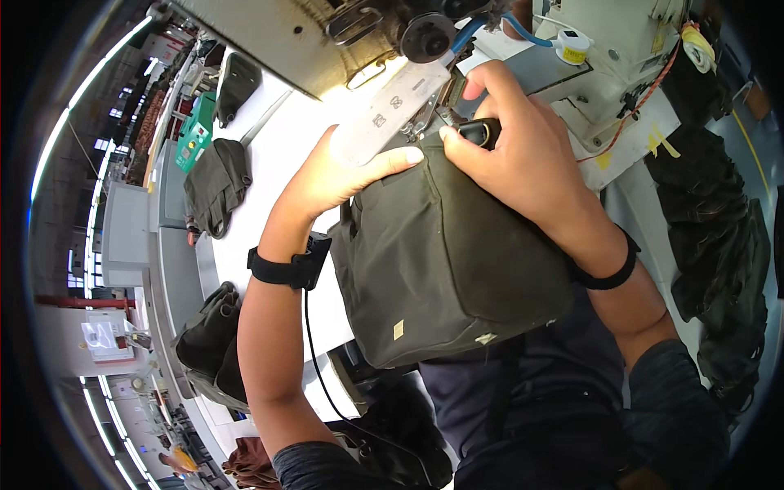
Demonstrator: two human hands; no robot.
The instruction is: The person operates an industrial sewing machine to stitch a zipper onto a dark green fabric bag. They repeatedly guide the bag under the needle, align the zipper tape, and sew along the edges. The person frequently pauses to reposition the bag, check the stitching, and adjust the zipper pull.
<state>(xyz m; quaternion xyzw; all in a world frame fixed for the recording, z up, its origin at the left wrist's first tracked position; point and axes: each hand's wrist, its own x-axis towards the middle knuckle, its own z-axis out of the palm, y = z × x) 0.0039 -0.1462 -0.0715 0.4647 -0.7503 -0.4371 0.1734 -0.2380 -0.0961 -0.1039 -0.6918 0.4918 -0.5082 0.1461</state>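
Note:
A dark olive fabric bag (400, 269) hangs at the front of a sewing machine (269, 33), its upper edge up at the needle area (425, 122). My left hand (339, 171) grips that edge from the left, thumb lying along the top seam. Its fingers are partly hidden behind the machine's pale metal plate (396, 106). From the right, my right hand (527, 147) pinches the bag's edge beside the needle area, thumb and index finger bent. Right under those fingers sits a small black piece with a tan rim (482, 132); whether it is joined to the bag cannot be made out.
White worktable (269, 180) stretches to the left, with a dark folded bag piece (216, 184) and a green box (196, 131) on its far side. More dark bags (212, 343) lie at lower left. Dark fabric pieces (702, 229) are piled at right. A red cord (633, 118) hangs by the machine.

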